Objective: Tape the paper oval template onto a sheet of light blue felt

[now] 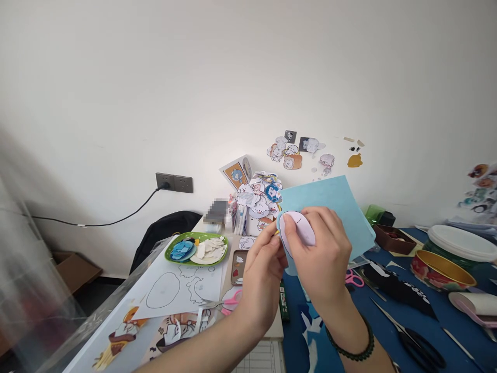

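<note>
My right hand [324, 254] presses a white oval paper cutout [305, 228] with a drawn line against a light-blue sheet [330, 194], holding both up over the desk. The thumb lies on the oval, and the other fingers curl at the sheet's face. Close on its left, my left hand [264, 269] is closed, with its fingertips at the left edge of the oval and sheet. A small yellow bit shows at those fingertips; what it belongs to is hidden.
A green tray [169, 248] with blue and white scraps stands left, near pink scissors [233, 299] and an outline drawing [155, 311]. Black scissors [421, 347], a round gold tin [446, 267] and a lidded tub [462, 243] lie right. A wall [233, 77] rises behind.
</note>
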